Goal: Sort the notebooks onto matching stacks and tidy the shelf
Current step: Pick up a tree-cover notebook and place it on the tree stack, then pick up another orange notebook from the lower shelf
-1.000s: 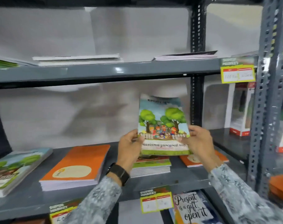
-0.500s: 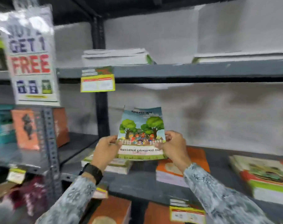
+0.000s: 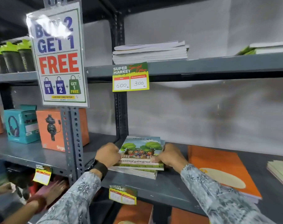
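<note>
A notebook with a tree-and-children cover (image 3: 140,151) lies on top of a small stack of matching notebooks (image 3: 137,172) at the left end of the middle shelf (image 3: 161,189). My left hand (image 3: 107,155) grips its left edge and my right hand (image 3: 169,156) grips its right edge. An orange notebook stack (image 3: 218,167) lies to the right of it. At the far right edge sits part of another notebook stack (image 3: 281,172). White-edged notebooks (image 3: 149,51) are piled on the shelf above.
A "Buy 2 Get 1 Free" sign (image 3: 58,57) hangs on the upright post (image 3: 73,143). Boxed headphones (image 3: 19,125) and an orange box (image 3: 52,128) fill the left bay. Another person's hand (image 3: 47,196) shows at lower left. Price tags hang on the shelf edges.
The tree-cover notebook went from being held up in the air to lying flat on the matching stack at the shelf's left end. The view swung left and came closer.
</note>
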